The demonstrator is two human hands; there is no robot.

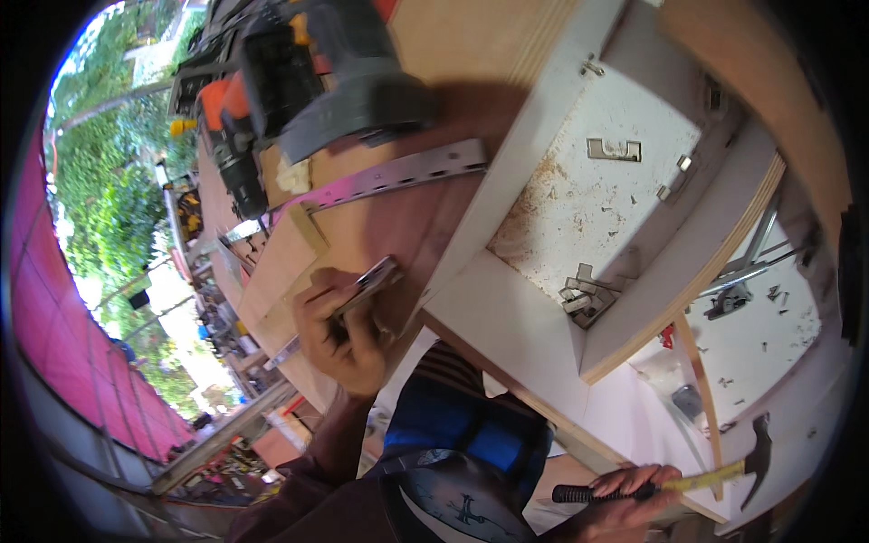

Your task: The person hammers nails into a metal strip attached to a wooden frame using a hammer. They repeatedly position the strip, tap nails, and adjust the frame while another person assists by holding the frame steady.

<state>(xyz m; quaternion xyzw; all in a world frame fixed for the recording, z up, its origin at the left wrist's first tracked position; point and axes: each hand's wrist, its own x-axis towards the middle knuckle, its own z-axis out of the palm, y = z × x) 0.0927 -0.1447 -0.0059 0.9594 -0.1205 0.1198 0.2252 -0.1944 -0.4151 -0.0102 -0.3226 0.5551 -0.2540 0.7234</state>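
Observation:
My left hand (339,339) is raised over the wooden worktop, its fingers curled around a small flat metal piece (373,279) whose exact kind I cannot make out. Lower right, my right hand (629,496) grips a claw hammer (711,477) by its black and yellow handle, the dark head pointing away to the right. Between and beyond my hands stands a white-lined wooden cabinet box (507,312). Inside it lie a U-shaped metal bracket (614,150), a cluster of metal fittings (588,297) and scattered sawdust.
A large grey power tool (353,95) and an orange-black drill (237,154) rest on the worktop, upper left. A perforated metal strip (398,176) lies near the box. On the right, another white panel (751,335) carries loose screws. Cluttered shelves and a pink sheet (72,308) stand left.

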